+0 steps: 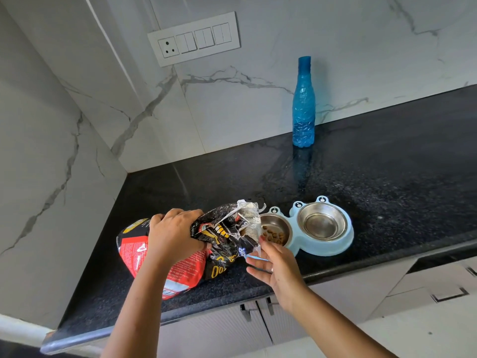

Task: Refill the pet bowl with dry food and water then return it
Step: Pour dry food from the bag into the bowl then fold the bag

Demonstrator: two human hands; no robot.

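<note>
A light blue frog-shaped double pet bowl [343,242] stands near the front edge of the black counter. Its left steel cup [275,229] holds some brown kibble; its right steel cup [321,223] looks empty. A red and black dry food bag [185,270] lies tilted on the counter, its silver-lined open mouth [247,218] over the left cup's rim. My left hand [173,236] grips the bag's crumpled neck from above. My right hand [276,264] pinches the lower lip of the bag's mouth. A blue water bottle [304,107], capped, stands upright by the back wall.
The black granite counter [387,177] runs right along a white marbled wall, with a corner wall on the left. A switch panel [195,38] is mounted on the back wall. Grey cabinet doors with handles [245,312] sit below the counter edge.
</note>
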